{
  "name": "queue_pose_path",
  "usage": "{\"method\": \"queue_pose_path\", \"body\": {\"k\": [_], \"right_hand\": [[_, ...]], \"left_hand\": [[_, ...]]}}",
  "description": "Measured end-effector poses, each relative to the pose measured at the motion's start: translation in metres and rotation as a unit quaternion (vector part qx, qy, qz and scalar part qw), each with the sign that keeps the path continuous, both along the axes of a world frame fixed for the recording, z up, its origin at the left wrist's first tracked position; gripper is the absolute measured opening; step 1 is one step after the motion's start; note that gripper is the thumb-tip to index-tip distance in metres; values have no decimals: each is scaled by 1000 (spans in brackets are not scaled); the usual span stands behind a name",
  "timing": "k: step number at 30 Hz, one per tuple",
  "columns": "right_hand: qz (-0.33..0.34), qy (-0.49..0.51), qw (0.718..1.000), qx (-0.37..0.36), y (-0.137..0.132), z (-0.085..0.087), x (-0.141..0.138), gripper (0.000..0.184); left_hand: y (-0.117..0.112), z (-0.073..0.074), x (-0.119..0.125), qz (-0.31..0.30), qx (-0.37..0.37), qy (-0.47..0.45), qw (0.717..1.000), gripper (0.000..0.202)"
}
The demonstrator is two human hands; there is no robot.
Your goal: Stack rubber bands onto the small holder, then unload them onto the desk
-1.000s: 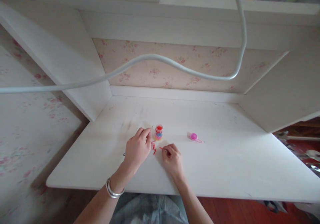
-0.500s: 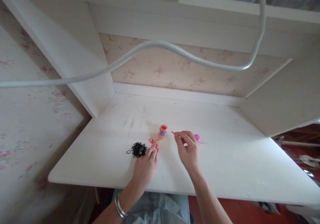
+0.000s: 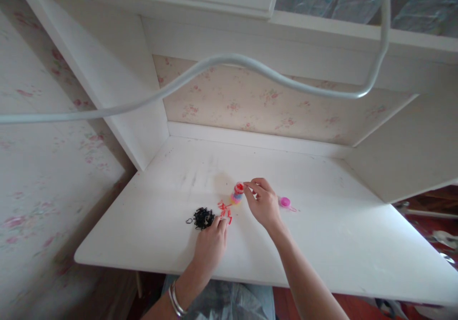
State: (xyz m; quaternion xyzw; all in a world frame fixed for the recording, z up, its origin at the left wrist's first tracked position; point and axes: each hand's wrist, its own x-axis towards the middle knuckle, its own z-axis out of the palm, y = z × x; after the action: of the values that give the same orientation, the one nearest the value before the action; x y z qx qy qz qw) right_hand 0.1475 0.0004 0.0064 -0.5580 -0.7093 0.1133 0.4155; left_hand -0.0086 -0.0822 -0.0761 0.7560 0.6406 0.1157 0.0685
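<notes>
A small clear jar (image 3: 237, 193) with red pieces inside stands upright on the white table. At its mouth my right hand (image 3: 264, 205) is closed in a pinch; a bit of red rubber band shows at the fingertips. My left hand (image 3: 211, 243) rests lower on the table, fingers bent and pressed together at the near edge of some loose red rubber bands (image 3: 224, 209). Whatever those fingers hold is hidden. Just left of them lies a heap of black rubber bands (image 3: 203, 218). A pink lid (image 3: 285, 202) lies to the right of my right hand.
A pale curved tube (image 3: 229, 60) crosses the view above the table (image 3: 339, 234). White cabinet panels (image 3: 107, 67) enclose the table at the left, back and right. One black band (image 3: 189, 221) lies apart from its heap.
My right hand has moved to the jar's mouth, bringing the red rubber band from beside it. My left hand stays by the red bands. The whole view has shifted slightly.
</notes>
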Motion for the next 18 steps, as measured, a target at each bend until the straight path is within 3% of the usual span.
{"method": "queue_pose_path", "body": {"k": [5, 14, 18], "right_hand": [[-36, 85, 996, -3, -12, -5, 8, 28], [-24, 112, 985, -129, -50, -78, 14, 32], [-6, 63, 987, -150, -58, -91, 9, 31]], "left_hand": [[3, 5, 6, 14, 8, 5, 1000, 31], [6, 3, 14, -2, 1, 6, 1000, 32], [5, 7, 11, 10, 3, -45, 999, 29]]}}
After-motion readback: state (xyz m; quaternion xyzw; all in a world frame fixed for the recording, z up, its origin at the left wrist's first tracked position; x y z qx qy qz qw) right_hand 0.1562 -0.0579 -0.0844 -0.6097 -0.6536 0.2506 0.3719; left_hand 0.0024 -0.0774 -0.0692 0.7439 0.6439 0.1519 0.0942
